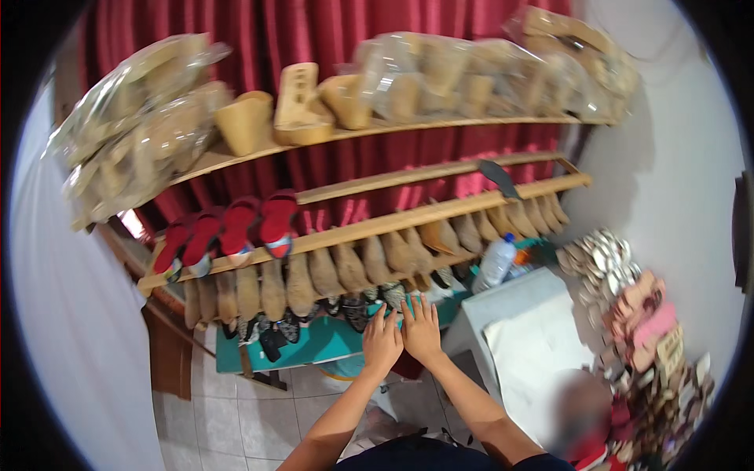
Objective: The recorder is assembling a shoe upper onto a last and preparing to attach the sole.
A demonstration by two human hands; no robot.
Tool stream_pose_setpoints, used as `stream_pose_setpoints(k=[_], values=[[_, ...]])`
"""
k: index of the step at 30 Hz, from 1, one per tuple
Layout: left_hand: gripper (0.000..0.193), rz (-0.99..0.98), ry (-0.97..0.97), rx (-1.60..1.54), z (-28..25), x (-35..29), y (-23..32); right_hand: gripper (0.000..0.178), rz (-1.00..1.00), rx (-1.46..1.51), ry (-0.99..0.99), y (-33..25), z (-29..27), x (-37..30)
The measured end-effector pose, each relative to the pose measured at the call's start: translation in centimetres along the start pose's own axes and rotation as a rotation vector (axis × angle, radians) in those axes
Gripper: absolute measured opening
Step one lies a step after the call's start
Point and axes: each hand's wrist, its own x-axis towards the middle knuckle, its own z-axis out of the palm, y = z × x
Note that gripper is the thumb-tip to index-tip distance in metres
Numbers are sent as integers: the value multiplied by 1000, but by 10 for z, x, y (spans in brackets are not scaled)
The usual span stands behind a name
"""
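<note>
Side by side at the middle of the view, my left hand [382,339] and my right hand [421,328] reach forward with fingers stretched out. Neither holds anything. The thumbs nearly meet. Just beyond the fingertips lie black-and-white patterned shoes [355,314] along a teal table [314,343]; whether the fingers touch them I cannot tell. Above them, a row of tan shoe lasts [300,289] hangs toe-down from a wooden rack [353,232]. Several red shoes [278,225] rest on the rack's left end.
Bagged lasts [157,125] and bare ones [245,124] fill an upper shelf [377,129] before a red curtain [259,39]. A plastic bottle [495,264] stands beyond a white-topped grey stand [534,337]. Shoe parts [640,314] are heaped at right, near a blurred shape [581,408].
</note>
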Motion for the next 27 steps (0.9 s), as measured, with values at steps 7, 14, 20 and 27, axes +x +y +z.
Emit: stream_pose_setpoints(k=[7,14,20,27], values=[[32,271,-358,-170,36,-31,94,37,296,-65,-1,67,-51,-103],[37,688,-663,-287,39,-98,168,39,736,-297,92,56,-105,-225],[26,971,-893,-507,33,-188,211,31,1106,-339,192,19,-126,-338],[21,1207,-1053,-735,3,-282,274,22,1315,-358,419,-21,-165,-449]])
